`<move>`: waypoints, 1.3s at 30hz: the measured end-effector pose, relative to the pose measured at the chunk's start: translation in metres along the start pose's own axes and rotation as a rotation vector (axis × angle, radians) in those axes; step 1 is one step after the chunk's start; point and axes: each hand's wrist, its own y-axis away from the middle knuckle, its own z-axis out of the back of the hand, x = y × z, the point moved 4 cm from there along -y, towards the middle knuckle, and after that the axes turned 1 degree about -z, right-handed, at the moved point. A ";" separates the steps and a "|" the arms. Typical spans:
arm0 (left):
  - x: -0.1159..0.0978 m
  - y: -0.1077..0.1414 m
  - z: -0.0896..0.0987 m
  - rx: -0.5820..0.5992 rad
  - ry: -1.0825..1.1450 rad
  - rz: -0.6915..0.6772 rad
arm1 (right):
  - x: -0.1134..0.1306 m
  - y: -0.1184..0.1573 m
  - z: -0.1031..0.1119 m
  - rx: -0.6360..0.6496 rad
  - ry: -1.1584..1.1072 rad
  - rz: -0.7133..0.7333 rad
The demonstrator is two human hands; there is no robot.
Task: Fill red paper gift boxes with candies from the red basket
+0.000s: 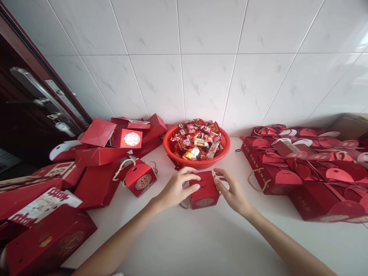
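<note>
A small red candy box (pixel 204 191) with a gold round pattern on its front stands on the white tabletop between my hands, its top flaps closed flat. My left hand (pixel 179 188) rests against its left side and top, thumb and fingers apart on the lid. At the right side, my right hand (pixel 232 191) has its fingers spread, and the thumb touches or nearly touches the box edge. A bit of twisted rope handle (pixel 185 203) shows at the lower left of the box. Just behind stands a red plastic basket (pixel 198 164) heaped with wrapped candies (pixel 198 142).
Another red box with rope handles (pixel 140 178) stands to the left. Beyond it lies a pile of red boxes (pixel 97 165). Rows of red boxes (pixel 276 172) fill the right side. A tiled wall (pixel 209 84) bounds the back; a dark door (pixel 28 88) is at far left.
</note>
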 end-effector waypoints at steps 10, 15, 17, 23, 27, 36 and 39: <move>-0.004 -0.005 0.010 0.137 -0.093 0.129 | -0.007 -0.023 0.011 0.177 -0.214 -0.187; -0.006 -0.009 0.010 0.052 -0.104 0.150 | 0.038 -0.027 0.034 0.233 -0.602 -0.166; -0.008 -0.011 0.008 0.013 -0.100 0.140 | 0.052 -0.029 0.035 0.234 -0.621 -0.112; -0.018 -0.017 0.008 0.000 -0.071 0.164 | 0.063 -0.028 0.004 0.350 -0.291 0.008; -0.026 -0.018 0.024 0.105 0.108 0.210 | 0.063 -0.029 -0.001 0.369 -0.120 0.055; -0.086 -0.030 0.057 0.126 0.458 0.098 | 0.094 -0.041 0.028 0.271 -0.396 -0.058; -0.104 -0.038 0.050 0.174 0.394 0.042 | 0.107 -0.043 0.032 0.204 -0.391 -0.027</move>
